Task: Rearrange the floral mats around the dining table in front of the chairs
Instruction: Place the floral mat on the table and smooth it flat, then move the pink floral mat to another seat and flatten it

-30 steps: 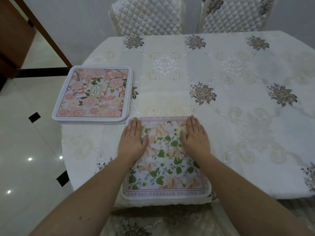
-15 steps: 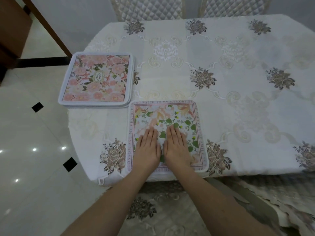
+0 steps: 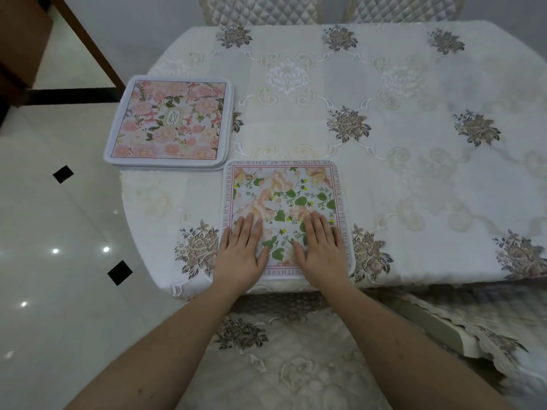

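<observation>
Glossy white floor tiles (image 3: 44, 261) with small black diamond insets run along your left, and a dark brown wooden piece of furniture (image 3: 20, 39) stands in the far left corner against a pale wall. Ahead of you the tabletop (image 3: 414, 179) wears a cream embroidered cloth sewn with grey-brown rose clusters and white scrollwork. At its far edge you can count two chairs with quilted cream covers (image 3: 260, 8), side by side, only partly in view. A third covered seat (image 3: 296, 365) in matching floral fabric sits right below you, pushed up to the near edge.

You have two groups of mats. One square green-leaf and peach floral mat with a lettered border (image 3: 284, 196) lies flat at the near edge, directly in front of your seat. At the far left corner sits a neat stack of pink rose mats with white rims (image 3: 168, 122); the edges show more than one layer, but you cannot count them exactly. The stack's near right corner lies just beside the far left corner of the single mat.

Both your hands lie on the near half of the single mat. Your left hand (image 3: 242, 250) presses palm down with fingers straight, gripping nothing, and your right hand (image 3: 321, 248) does the same, well apart from it.
</observation>
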The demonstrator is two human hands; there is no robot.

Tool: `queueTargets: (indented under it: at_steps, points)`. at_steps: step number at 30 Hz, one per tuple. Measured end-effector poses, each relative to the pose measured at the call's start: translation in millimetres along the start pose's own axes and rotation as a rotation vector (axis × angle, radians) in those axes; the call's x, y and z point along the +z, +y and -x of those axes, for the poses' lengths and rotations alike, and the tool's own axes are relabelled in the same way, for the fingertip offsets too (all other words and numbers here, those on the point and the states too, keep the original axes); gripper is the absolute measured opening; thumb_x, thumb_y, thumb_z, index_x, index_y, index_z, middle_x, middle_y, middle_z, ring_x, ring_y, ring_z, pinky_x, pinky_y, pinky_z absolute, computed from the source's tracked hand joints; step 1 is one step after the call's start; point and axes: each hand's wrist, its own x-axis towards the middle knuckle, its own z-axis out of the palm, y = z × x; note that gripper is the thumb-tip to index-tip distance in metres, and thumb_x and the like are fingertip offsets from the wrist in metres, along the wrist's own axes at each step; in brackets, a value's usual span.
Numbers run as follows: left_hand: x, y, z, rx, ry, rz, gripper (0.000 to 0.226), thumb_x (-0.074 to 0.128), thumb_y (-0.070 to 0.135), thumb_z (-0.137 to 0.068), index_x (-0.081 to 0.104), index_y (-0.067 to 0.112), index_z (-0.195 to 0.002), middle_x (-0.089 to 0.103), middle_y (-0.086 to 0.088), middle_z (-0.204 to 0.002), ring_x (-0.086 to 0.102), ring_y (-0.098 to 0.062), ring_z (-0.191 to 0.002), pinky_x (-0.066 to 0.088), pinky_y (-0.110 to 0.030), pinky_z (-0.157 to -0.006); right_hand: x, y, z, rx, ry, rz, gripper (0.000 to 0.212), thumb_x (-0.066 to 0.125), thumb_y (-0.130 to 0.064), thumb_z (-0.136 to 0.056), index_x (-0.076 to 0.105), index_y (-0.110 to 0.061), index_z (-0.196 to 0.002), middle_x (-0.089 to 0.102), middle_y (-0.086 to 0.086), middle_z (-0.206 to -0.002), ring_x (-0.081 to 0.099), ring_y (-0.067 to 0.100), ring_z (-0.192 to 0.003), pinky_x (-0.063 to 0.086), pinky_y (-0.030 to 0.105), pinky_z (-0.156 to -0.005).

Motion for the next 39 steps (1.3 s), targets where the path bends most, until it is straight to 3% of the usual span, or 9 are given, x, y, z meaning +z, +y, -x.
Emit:
queueTargets:
  at_steps: [4, 11, 16, 22, 26, 28, 33, 39]
  points:
    - [0.4, -7.9, 11.8, -0.009, -0.009, -0.015, 0.069, 0.014, 0.057, -0.098, 0.000, 0.023, -0.157, -0.003, 0.001, -0.165, -0.006, -0.017, -0.151, 0.001, -0.042, -0.123, -0.7, 9.0, 7.7, 0.011, -0.028, 0.031, 0.073, 0.002, -0.062, -0.096, -0.009, -0.021, -0.156, -0.016, -0.004, -0.163, -0.022, 0.009, -0.147, -0.015, 0.038, -0.120]
    - [0.9, -10.9, 22.7, 0.037, -0.009, -0.027, 0.070, 0.015, 0.058, -0.099, 0.006, 0.020, -0.157, 0.000, 0.000, -0.165, -0.003, -0.016, -0.152, -0.001, -0.041, -0.122, -0.7, 13.7, 11.6, -0.016, -0.051, 0.027, 0.075, -0.004, -0.065, -0.094, -0.013, -0.022, -0.155, -0.019, -0.004, -0.163, -0.023, 0.011, -0.148, -0.016, 0.038, -0.120]
    - [-1.7, -14.1, 22.5, 0.035, -0.056, -0.034, 0.071, 0.008, 0.061, -0.098, -0.005, 0.024, -0.156, -0.011, 0.003, -0.164, -0.013, -0.013, -0.150, -0.003, -0.040, -0.122, -2.3, 18.2, 18.7, -0.018, -0.077, 0.004, 0.073, -0.002, -0.067, -0.094, -0.020, -0.027, -0.153, -0.028, -0.008, -0.160, -0.030, 0.008, -0.144, -0.024, 0.035, -0.116]
    - [-17.3, -13.0, 19.9, 0.028, -0.173, -0.044, 0.071, 0.003, 0.063, -0.095, -0.013, 0.026, -0.154, -0.022, 0.004, -0.161, -0.017, -0.013, -0.149, -0.005, -0.037, -0.120, -17.5, 23.1, 24.6, -0.029, -0.145, -0.010, 0.070, 0.007, -0.063, -0.097, -0.012, -0.030, -0.155, -0.016, -0.005, -0.164, -0.016, 0.012, -0.150, -0.008, 0.039, -0.121]
    - [-44.2, -4.4, 5.9, -0.003, -0.237, -0.030, 0.062, 0.020, 0.049, -0.102, 0.013, 0.021, -0.157, 0.006, -0.002, -0.165, 0.013, -0.020, -0.151, 0.015, -0.043, -0.120, -43.4, 17.5, 18.2, -0.049, -0.135, 0.004, 0.059, 0.032, -0.045, -0.100, 0.023, -0.018, -0.153, 0.023, 0.006, -0.161, 0.022, 0.021, -0.147, 0.019, 0.041, -0.118]
    - [-59.4, 0.9, 1.7, -0.036, -0.233, -0.016, 0.061, 0.023, 0.047, -0.102, 0.018, 0.019, -0.155, 0.018, -0.005, -0.163, 0.023, -0.022, -0.148, 0.021, -0.045, -0.118, -59.6, 11.1, 15.0, -0.023, -0.141, -0.018, 0.058, 0.033, -0.042, -0.100, 0.027, -0.016, -0.152, 0.031, 0.007, -0.157, 0.032, 0.023, -0.142, 0.025, 0.041, -0.115]
    - [-85.2, 5.1, 9.3, -0.011, -0.220, -0.049, 0.064, 0.028, 0.050, -0.101, 0.013, 0.021, -0.156, 0.018, -0.005, -0.163, 0.024, -0.024, -0.147, 0.028, -0.046, -0.117, -92.3, -5.5, 16.7, -0.047, -0.085, -0.088, 0.060, 0.034, -0.042, -0.100, 0.019, -0.020, -0.154, 0.035, 0.004, -0.155, 0.038, 0.023, -0.139, 0.034, 0.043, -0.110]
    - [-114.4, -3.2, 29.3, 0.034, -0.134, -0.232, 0.062, 0.027, 0.051, -0.101, 0.024, 0.018, -0.154, 0.019, -0.006, -0.163, 0.015, -0.024, -0.150, 0.015, -0.045, -0.120, -106.5, -29.9, 26.9, -0.096, -0.072, 0.005, 0.062, 0.027, -0.052, -0.101, 0.024, -0.019, -0.153, 0.029, 0.004, -0.160, 0.028, 0.023, -0.145, 0.024, 0.042, -0.116]
